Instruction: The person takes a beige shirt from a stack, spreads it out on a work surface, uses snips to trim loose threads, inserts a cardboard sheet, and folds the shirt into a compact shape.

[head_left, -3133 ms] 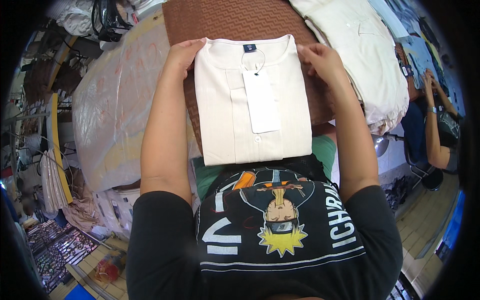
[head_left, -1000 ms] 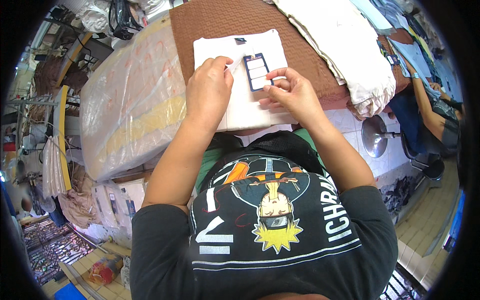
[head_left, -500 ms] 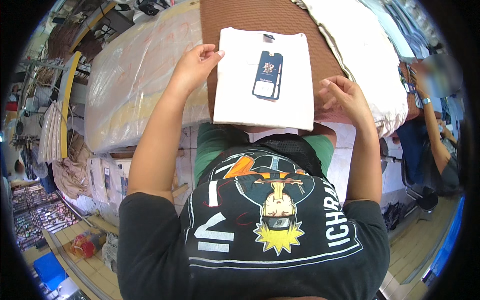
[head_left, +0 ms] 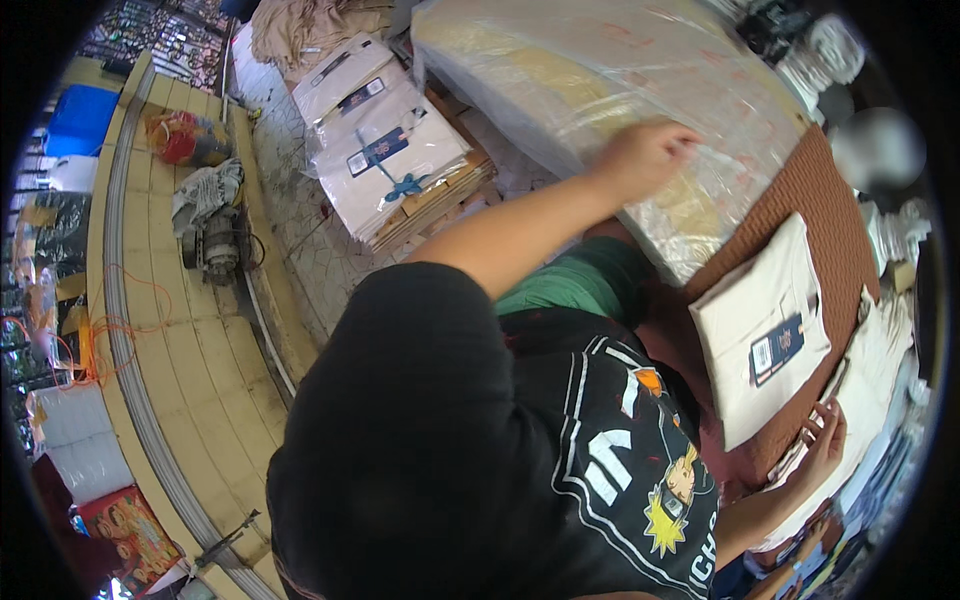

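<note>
A cream folded shirt (head_left: 745,345) with a dark blue hang tag (head_left: 778,350) lies on the brown textured cloth (head_left: 835,205) at the right. My right hand (head_left: 824,440) is beside the shirt's near right side, above pale garments, its fingers apart and nothing in them. Over the plastic-wrapped surface (head_left: 560,60) hovers my left hand (head_left: 652,155), away from the shirt. Its fingers look curled but are blurred, so I cannot make out whether they hold anything.
On the floor at the left stands a stack of folded, tagged shirts (head_left: 410,165) with a blue tie on top. Beyond it are heaped beige cloth (head_left: 310,35) and a tiled ledge (head_left: 200,360) bearing a small motor (head_left: 220,250). More pale garments (head_left: 870,350) line the right.
My view has turned left, bringing the tagged stack and ledge into fuller sight. My left arm has swung away from the shirt, over the plastic. The shirt still lies on the brown cloth.
</note>
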A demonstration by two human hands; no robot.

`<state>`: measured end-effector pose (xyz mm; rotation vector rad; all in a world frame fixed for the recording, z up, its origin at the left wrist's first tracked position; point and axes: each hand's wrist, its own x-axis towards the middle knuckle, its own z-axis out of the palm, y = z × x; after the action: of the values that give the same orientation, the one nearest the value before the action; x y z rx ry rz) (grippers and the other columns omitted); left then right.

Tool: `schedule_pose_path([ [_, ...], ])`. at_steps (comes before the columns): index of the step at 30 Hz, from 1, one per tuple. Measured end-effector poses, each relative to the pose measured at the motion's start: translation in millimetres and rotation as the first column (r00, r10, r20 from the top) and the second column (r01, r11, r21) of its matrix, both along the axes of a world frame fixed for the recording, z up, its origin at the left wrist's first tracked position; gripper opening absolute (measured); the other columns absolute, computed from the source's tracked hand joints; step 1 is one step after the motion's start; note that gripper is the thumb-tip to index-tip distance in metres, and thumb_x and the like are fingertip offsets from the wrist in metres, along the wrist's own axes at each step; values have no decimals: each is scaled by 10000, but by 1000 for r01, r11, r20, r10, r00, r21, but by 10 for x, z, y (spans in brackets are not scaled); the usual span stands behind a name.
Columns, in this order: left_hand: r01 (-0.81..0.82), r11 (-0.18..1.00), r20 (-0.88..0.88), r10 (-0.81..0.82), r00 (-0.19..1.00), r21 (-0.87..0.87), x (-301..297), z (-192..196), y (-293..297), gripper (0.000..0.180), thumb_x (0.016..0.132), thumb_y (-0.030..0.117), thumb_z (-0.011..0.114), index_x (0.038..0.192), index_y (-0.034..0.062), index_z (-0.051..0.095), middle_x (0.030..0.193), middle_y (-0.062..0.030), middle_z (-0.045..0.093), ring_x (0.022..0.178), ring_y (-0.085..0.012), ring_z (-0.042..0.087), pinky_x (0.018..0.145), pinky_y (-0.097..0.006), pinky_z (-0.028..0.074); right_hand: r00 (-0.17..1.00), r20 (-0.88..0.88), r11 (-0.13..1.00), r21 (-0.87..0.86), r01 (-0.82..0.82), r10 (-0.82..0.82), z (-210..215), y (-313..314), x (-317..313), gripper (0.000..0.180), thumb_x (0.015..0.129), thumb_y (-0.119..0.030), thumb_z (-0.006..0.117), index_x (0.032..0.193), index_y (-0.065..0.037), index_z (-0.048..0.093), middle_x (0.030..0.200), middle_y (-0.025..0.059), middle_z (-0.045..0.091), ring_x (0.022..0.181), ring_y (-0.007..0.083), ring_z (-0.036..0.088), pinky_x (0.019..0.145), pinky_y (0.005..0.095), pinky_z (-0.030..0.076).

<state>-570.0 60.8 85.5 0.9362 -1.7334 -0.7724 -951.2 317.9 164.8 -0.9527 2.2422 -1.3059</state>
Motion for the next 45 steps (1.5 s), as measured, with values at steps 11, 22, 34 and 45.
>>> schedule_pose_path([
  [11, -914, 298, 444, 883, 154, -275, 2599, -872, -294, 418, 763, 315, 685, 1112, 104, 590, 1063, -85, 622, 1046, -284, 551, 901, -405, 412, 957, -222, 982, 16, -186, 185, 346, -623, 945, 278, 940, -246, 548, 1118, -42, 608, 904, 14, 649, 702, 44, 563, 612, 166, 413],
  [22, -832, 327, -236, 854, 463, -449, 2784, 859, -981, 248, 827, 220, 668, 897, -19, 668, 873, -130, 687, 749, -261, 647, 673, -349, 523, 862, -487, 988, 12, -157, 143, 864, -304, 860, 190, 890, -129, 591, 1025, -4, 638, 888, 64, 661, 687, 89, 591, 619, 225, 490],
  [34, 245, 939, -86, -272, 958, -240, -1764, 802, 100, 160, 792, 184, 719, 843, 38, 680, 879, -65, 689, 827, -150, 637, 743, -271, 484, 852, -371, 927, 221, -304, 368, 731, -194, -406, 312, 865, -235, 607, 1118, -52, 617, 908, 50, 673, 729, 119, 597, 671, 268, 471],
  [45, -23, 1000, 335, 28, 942, -17, -1234, 123, -598, 212, 808, 211, 669, 938, 44, 683, 886, -101, 689, 834, -197, 652, 739, -301, 479, 978, 201, 995, 77, -67, 50, -188, 55, -481, 358, 861, -317, 623, 1103, -54, 615, 896, 14, 650, 725, 73, 587, 627, 198, 435],
])
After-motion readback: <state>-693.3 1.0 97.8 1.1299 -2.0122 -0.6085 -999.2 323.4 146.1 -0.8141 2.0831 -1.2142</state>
